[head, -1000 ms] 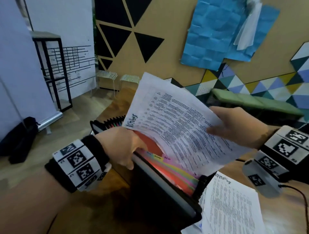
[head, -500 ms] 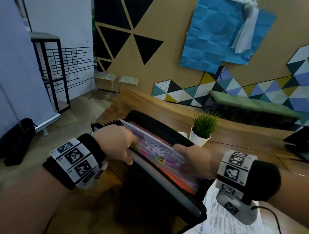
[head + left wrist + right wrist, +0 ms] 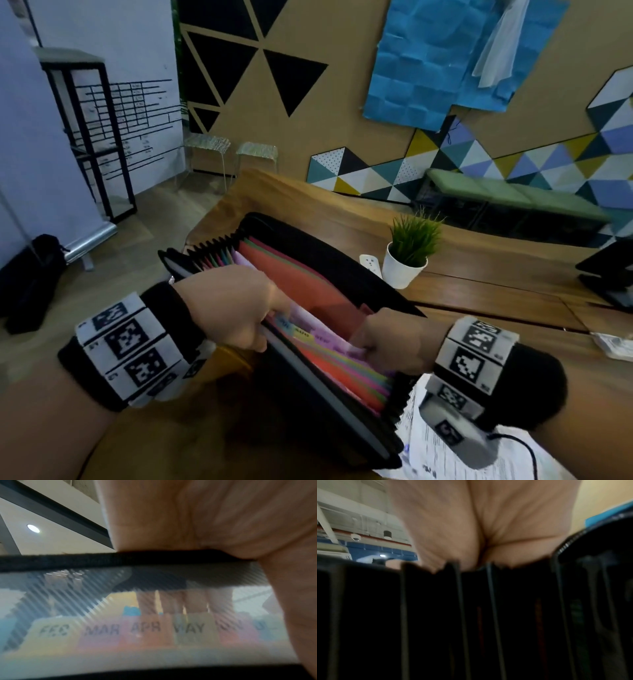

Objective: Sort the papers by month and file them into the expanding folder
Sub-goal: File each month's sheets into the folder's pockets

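The black expanding folder stands open on the wooden table, its coloured dividers fanned. My left hand grips the folder's front wall, thumb outside and fingers inside. In the left wrist view that hand clamps the black rim, above the month tabs reading FEB, MAR, APR, MAY. A pale paper sheet sits almost fully down in a pocket. My right hand holds its right end, fingers curled into the pocket and hidden. The right wrist view shows only the palm behind the black pleats.
More printed papers lie on the table under my right wrist. A small potted plant and a white socket block stand just behind the folder. A dark device sits at the right edge. The table's left edge drops to the floor.
The sheet that my right hand held up over the folder has gone down into a pocket. My right hand followed it down. The left hand kept its grip on the front wall.
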